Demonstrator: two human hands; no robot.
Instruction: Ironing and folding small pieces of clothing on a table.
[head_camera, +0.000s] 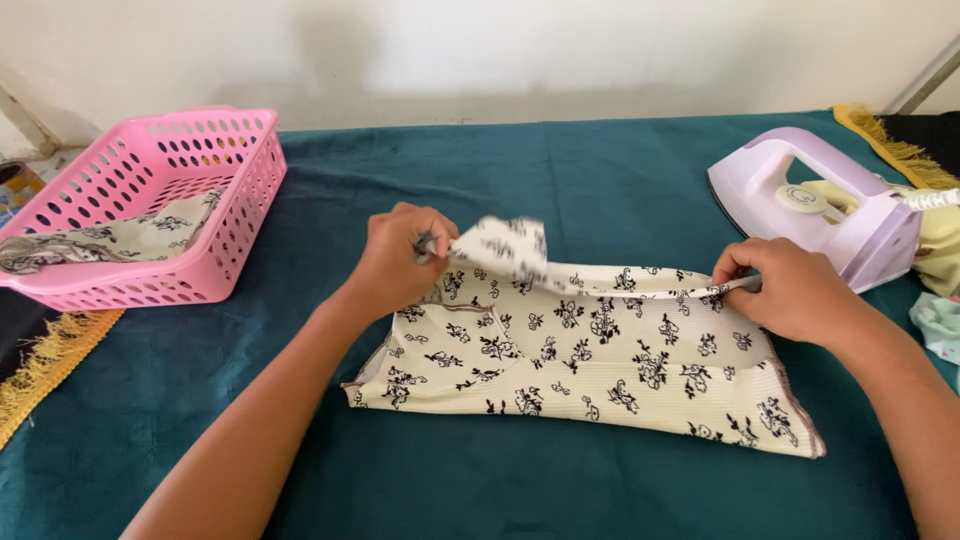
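Head view, the only 1 here: 2 hands are working a cream garment (590, 365) printed with small black flowers, which is lying on a dark teal cloth-covered table (520, 180). The left hand (400, 262) is pinching the garment's upper left corner, fingers closed tight on the cloth and lifting a flap that is blurring slightly. The right hand (795, 290) is clamping the upper right end of the same edge between thumb and fingers. The top hem is running taut between the 2 grips.

As a judgement, the main risk is sitting just beside the right hand: a lilac iron (820, 205) is resting on the table very near that wrist, its cord trailing off to the right. If the iron is hot, a sideways pull could be bringing the hand or the fabric against it. The lifted flap could also be slipping from the pinch, letting the layers crease unevenly.

The garment is lying between and below both hands, its lower part flat on the table, near the person. A pink basket (215, 200) holding similar patterned cloth is standing well apart at the left.
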